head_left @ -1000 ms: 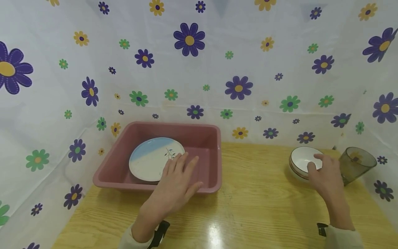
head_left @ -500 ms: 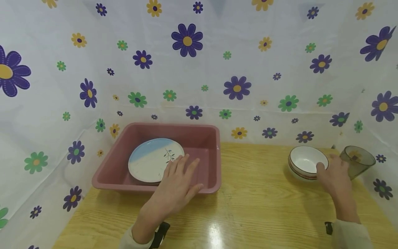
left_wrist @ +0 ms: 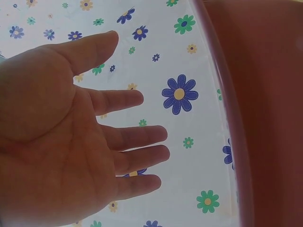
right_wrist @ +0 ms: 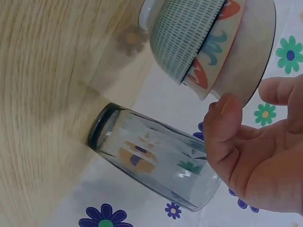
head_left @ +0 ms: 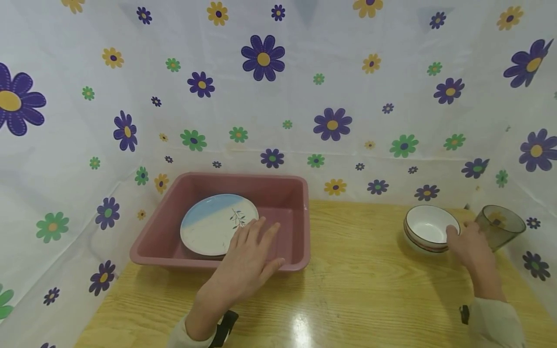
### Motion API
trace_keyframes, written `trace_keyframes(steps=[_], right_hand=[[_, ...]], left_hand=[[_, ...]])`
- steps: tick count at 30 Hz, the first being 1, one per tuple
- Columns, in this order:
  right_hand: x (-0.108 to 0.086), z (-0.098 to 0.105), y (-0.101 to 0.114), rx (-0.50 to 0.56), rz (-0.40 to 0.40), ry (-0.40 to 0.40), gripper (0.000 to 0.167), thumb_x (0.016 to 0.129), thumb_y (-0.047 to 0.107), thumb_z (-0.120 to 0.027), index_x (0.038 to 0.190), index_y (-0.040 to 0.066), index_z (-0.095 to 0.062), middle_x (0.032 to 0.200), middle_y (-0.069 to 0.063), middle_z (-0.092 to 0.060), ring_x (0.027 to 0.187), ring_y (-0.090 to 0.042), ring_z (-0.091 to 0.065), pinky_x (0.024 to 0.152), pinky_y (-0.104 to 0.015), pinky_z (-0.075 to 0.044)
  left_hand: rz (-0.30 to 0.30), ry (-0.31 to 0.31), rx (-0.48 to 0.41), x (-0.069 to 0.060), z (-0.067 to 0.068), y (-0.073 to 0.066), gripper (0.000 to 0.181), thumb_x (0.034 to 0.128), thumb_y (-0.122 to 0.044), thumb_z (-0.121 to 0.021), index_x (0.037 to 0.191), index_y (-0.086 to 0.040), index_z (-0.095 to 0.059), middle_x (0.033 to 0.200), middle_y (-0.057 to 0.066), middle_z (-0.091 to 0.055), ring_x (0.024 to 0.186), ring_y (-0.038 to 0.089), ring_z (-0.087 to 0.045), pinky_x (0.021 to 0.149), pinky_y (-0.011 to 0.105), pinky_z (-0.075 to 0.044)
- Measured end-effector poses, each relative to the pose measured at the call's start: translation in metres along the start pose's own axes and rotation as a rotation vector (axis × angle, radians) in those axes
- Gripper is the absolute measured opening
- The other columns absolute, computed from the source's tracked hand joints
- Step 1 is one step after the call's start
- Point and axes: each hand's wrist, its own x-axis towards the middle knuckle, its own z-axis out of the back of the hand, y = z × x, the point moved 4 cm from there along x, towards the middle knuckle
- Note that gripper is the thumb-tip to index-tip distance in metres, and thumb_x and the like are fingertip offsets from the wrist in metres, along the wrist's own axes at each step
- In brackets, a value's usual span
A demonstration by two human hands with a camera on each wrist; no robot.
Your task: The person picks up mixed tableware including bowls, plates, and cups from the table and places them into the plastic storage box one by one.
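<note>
My left hand (head_left: 243, 261) has its fingers stretched out over the front rim of a pink plastic basin (head_left: 283, 263). The left wrist view shows its palm (left_wrist: 57, 132) with nothing in it. Inside the basin lies a round plate (head_left: 213, 227) with a blue band and a leaf sprig. On the right, my right hand (head_left: 474, 251) pinches the right edge of the top white bowl (head_left: 428, 224) in a stack. The right wrist view shows that bowl's rim between thumb and curled fingers (right_wrist: 225, 123). Below it sit an orange-patterned bowl (right_wrist: 215, 56) and a green-checked bowl (right_wrist: 184, 38).
A tinted, clear glass (head_left: 500, 227) stands close to the right hand, right of the bowls. Wooden tabletop (head_left: 357, 270) lies between basin and bowls. A white flowered sheet (head_left: 296, 96) surrounds the table at the back and both sides.
My right hand has moved from above the bowls to the right, onto the stack's right edge near the glass. The left hand has stayed over the basin's rim.
</note>
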Motion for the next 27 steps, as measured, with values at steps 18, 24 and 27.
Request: trace_keyframes(steps=[18, 24, 27], right_hand=[[0.006, -0.008, -0.001, 0.340, 0.113, 0.002, 0.073, 0.105, 0.035, -0.023, 0.149, -0.018, 0.001, 0.146, -0.048, -0.018, 0.072, -0.022, -0.066, 0.065, -0.033, -0.059], [0.010, -0.014, -0.007, 0.468, 0.111, 0.026, 0.068, 0.106, 0.030, -0.024, 0.151, -0.016, -0.002, 0.144, -0.048, -0.022, 0.061, -0.006, -0.063, 0.061, -0.027, -0.058], [0.012, -0.015, -0.010, 0.522, 0.105, 0.040, 0.067, 0.106, 0.029, -0.024, 0.152, -0.012, 0.002, 0.146, -0.048, -0.019, 0.060, -0.006, -0.064, 0.062, -0.027, -0.059]], left_hand=[[0.021, 0.045, 0.001, 0.000, -0.004, 0.001, 0.064, 0.0974, -0.038, -0.062, 0.148, -0.006, -0.039, 0.150, 0.029, -0.034, 0.138, 0.045, -0.035, 0.111, 0.061, -0.031], [0.017, 0.047, 0.000, 0.000, -0.004, 0.002, 0.064, 0.0976, -0.037, -0.062, 0.148, -0.005, -0.039, 0.150, 0.029, -0.034, 0.137, 0.045, -0.035, 0.111, 0.061, -0.031], [0.019, 0.050, 0.004, 0.000, -0.004, 0.003, 0.064, 0.0976, -0.037, -0.062, 0.148, -0.006, -0.038, 0.150, 0.028, -0.034, 0.137, 0.045, -0.036, 0.111, 0.061, -0.031]])
